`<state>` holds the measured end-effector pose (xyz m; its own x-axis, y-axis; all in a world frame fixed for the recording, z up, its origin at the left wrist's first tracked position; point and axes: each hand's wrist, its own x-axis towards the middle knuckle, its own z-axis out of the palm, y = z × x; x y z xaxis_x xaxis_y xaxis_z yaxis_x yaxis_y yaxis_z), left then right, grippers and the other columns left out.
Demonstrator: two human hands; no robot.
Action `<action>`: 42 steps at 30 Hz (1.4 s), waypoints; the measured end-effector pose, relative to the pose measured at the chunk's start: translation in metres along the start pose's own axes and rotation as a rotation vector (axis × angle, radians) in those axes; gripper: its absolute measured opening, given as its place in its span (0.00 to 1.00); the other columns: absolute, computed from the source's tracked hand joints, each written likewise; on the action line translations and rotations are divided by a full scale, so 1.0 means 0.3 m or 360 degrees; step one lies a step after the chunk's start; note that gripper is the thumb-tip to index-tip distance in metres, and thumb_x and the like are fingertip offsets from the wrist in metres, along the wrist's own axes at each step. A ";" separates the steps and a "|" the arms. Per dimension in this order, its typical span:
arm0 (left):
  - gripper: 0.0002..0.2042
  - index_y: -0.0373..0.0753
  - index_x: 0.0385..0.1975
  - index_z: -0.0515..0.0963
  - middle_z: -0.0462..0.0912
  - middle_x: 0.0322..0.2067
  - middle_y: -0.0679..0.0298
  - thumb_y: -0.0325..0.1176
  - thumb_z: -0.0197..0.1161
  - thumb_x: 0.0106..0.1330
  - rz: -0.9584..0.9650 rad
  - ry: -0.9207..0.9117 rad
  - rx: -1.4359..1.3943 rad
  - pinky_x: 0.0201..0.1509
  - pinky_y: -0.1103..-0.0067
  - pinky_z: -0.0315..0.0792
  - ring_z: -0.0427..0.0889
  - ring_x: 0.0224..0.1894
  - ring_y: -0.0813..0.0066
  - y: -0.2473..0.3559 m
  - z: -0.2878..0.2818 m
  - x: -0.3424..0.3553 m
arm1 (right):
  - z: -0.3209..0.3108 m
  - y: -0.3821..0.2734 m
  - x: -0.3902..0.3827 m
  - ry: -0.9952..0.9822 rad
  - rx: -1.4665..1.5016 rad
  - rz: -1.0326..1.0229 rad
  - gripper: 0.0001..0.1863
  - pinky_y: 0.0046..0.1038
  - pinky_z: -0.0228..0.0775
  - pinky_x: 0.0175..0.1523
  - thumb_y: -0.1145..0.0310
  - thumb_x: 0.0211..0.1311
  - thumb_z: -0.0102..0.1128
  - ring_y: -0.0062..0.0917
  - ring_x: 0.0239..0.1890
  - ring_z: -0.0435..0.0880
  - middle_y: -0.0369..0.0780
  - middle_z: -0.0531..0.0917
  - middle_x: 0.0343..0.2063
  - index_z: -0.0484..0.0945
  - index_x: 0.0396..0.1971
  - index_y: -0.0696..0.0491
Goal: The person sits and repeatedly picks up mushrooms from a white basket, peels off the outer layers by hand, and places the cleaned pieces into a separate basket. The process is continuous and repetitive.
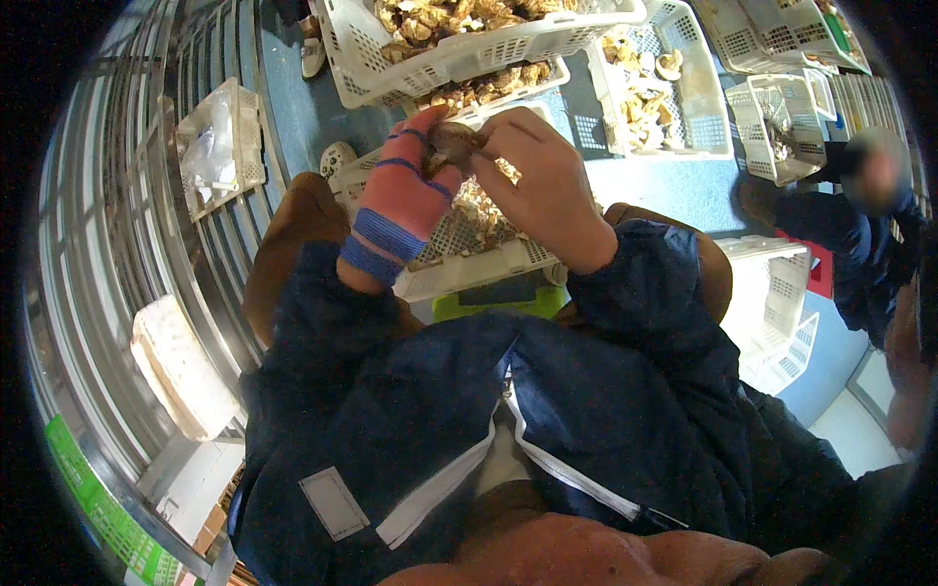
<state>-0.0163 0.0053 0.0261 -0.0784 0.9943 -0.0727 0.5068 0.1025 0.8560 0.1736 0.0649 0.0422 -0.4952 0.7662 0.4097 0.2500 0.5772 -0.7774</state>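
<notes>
- Our left hand (415,174), in one pink-and-blue glove (386,215), is curled around one brown lump (451,146). If it gets loose, the lump could drop.
- The lump is up over one white basket (479,272) of bits (495,210), too many to count.
- Our one bare right hand (537,181) pinches the lump's right side. With no glove, it could get scratched if it slips.
- Farther right, one white crate (705,88) holds pale pieces (645,107); we cannot count them.

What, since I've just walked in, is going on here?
The person's left hand, in a pink knitted glove with blue stripes, holds a small rough brown piece, which the bare right hand touches. Beneath sits a white perforated plastic crate with pale scraps; beyond it, another white crate is heaped with brown pieces. Their exact kind is unclear.
</notes>
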 end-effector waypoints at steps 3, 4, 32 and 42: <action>0.36 0.38 0.69 0.66 0.74 0.61 0.57 0.19 0.64 0.56 0.0027 0.0023 0.0038 0.69 0.74 0.67 0.73 0.63 0.66 0.000 0.005 -0.006 | -0.003 -0.006 -0.003 -0.0005 -0.0052 0.0051 0.08 0.44 0.75 0.41 0.73 0.57 0.64 0.49 0.38 0.81 0.47 0.80 0.35 0.76 0.35 0.58; 0.36 0.38 0.69 0.66 0.74 0.60 0.57 0.19 0.64 0.55 0.0041 0.0035 0.0053 0.69 0.74 0.67 0.73 0.63 0.66 0.002 0.006 -0.009 | -0.006 -0.005 -0.003 -0.0016 -0.0066 0.0058 0.08 0.45 0.75 0.40 0.73 0.57 0.63 0.49 0.37 0.81 0.48 0.80 0.35 0.76 0.34 0.58; 0.30 0.36 0.65 0.69 0.79 0.58 0.58 0.17 0.53 0.57 0.0321 -0.0506 -0.1079 0.64 0.71 0.74 0.80 0.58 0.65 -0.037 -0.122 0.058 | -0.098 0.028 0.025 -0.0352 0.0339 0.0550 0.11 0.34 0.73 0.38 0.64 0.57 0.70 0.36 0.33 0.81 0.43 0.78 0.29 0.80 0.28 0.57; 0.20 0.38 0.57 0.73 0.82 0.49 0.59 0.20 0.61 0.65 -0.0602 0.0022 -0.1912 0.55 0.71 0.79 0.83 0.51 0.65 -0.023 0.003 0.034 | 0.000 0.005 -0.001 0.0189 0.0308 0.0067 0.08 0.36 0.76 0.42 0.72 0.55 0.70 0.39 0.37 0.82 0.43 0.79 0.36 0.79 0.29 0.57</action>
<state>-0.0198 0.0147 0.0190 -0.0602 0.9077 -0.4154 -0.6482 0.2809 0.7077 0.1743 0.0656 0.0408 -0.3833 0.8229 0.4194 0.0982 0.4879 -0.8674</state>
